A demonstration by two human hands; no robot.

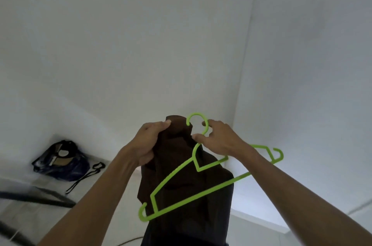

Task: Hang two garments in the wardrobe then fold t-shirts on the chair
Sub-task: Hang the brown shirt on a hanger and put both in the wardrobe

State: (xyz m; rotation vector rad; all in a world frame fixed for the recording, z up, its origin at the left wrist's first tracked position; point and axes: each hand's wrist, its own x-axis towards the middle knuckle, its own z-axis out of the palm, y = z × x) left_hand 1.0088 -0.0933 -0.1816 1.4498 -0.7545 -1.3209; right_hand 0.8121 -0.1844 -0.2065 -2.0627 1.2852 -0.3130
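Note:
A dark brown garment (181, 189) hangs in front of me at the lower middle of the head view. My left hand (149, 145) grips its top edge, with the cloth bunched under the fingers. A bright green plastic hanger (193, 191) lies tilted across the garment's front, its hook uppermost. My right hand (219, 139) pinches the hanger at the neck just below the hook. The wardrobe and the chair are out of view.
White walls meet in a corner behind the garment. A dark blue bag (62, 161) with a black strap (86, 177) lies on the pale floor at the left. A dark bar (36, 197) runs across the lower left.

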